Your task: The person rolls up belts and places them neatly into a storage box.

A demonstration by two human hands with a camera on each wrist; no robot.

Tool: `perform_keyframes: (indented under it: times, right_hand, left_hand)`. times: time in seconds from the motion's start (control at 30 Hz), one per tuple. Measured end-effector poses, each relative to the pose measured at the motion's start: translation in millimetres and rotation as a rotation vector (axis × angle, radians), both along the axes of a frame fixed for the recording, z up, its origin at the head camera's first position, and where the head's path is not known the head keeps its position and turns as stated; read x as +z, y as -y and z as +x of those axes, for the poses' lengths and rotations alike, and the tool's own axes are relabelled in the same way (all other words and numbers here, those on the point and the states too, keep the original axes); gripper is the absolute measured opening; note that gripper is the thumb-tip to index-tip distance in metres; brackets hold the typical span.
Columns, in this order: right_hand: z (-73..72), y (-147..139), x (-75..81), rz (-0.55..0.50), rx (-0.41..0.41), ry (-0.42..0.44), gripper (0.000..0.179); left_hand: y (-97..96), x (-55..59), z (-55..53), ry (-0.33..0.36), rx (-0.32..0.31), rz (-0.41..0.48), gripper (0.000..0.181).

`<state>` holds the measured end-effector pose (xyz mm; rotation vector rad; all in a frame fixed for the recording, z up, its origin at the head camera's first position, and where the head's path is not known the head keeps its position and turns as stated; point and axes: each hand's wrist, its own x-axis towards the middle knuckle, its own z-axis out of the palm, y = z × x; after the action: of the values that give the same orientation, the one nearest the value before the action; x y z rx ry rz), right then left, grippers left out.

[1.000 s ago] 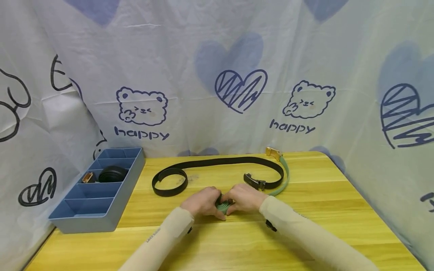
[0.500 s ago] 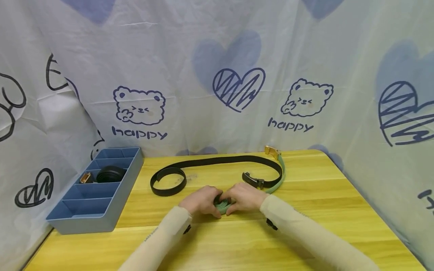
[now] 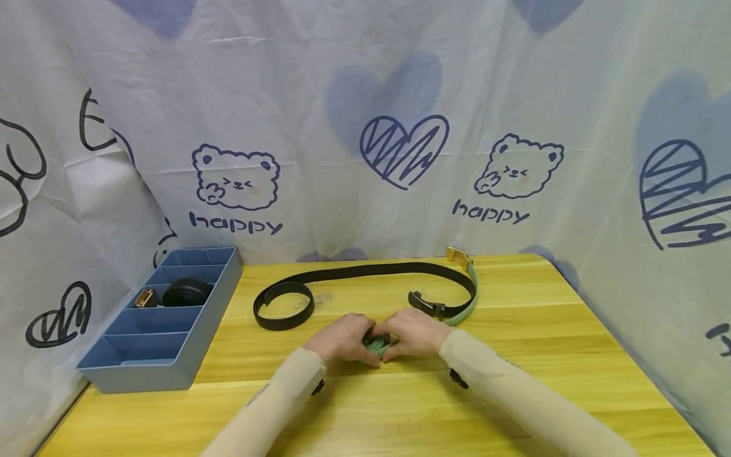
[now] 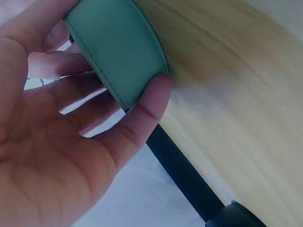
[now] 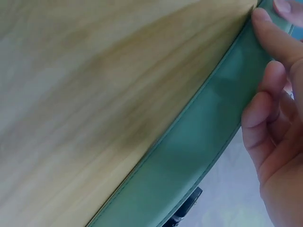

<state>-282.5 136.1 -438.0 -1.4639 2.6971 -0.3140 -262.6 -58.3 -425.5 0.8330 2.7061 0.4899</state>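
Observation:
A light green belt (image 4: pixel 118 52) is partly rolled into a coil on the table, standing on its edge. My left hand (image 3: pixel 344 341) grips the coil's left side, thumb and fingers curved round it. On its right side, my right hand (image 3: pixel 412 333) pinches the green strap (image 5: pixel 189 137) where it meets the coil. The strap's loose length runs right and back to a gold buckle (image 3: pixel 459 256) at the table's far edge. A black belt (image 3: pixel 365 271) lies unrolled behind my hands, looped at its left end, its dark buckle (image 3: pixel 427 306) at the right. My hands hide part of the coil.
On the left stands a blue divided tray (image 3: pixel 214 343). One compartment holds a coiled black belt (image 3: pixel 187 292) and a gold buckle (image 3: pixel 146 298). A printed white curtain (image 3: pixel 320 209) hangs behind the wooden table (image 3: pixel 400 406) and at its sides.
The green strap's loose length has drawn inward, now lying closer against the black belt's right bend. Both hands stay round the coil, with small finger shifts. The view has shifted slightly.

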Motion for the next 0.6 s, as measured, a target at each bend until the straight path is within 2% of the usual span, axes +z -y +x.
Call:
perform_keyframes:
  times: [0.17,0.43,0.6]
  right_hand:
    - [-1.0,0.2,-1.1,-0.019,0.006,0.014,0.045]
    - [-0.1,1.8,-3.2,-0.024,0.031,-0.060,0.041]
    - [0.9,-2.4,0.1,0.005,0.003,-0.026,0.047]
  left_hand:
    - [0.8,0.8,-2.0,0.014,-0.028,-0.014,0.037]
    - [-0.4,-1.4,1.1,-0.019,0.053,-0.042,0.042]
    - [0.4,-2.7,-2.2,-0.001,0.014,-0.032,0.041]
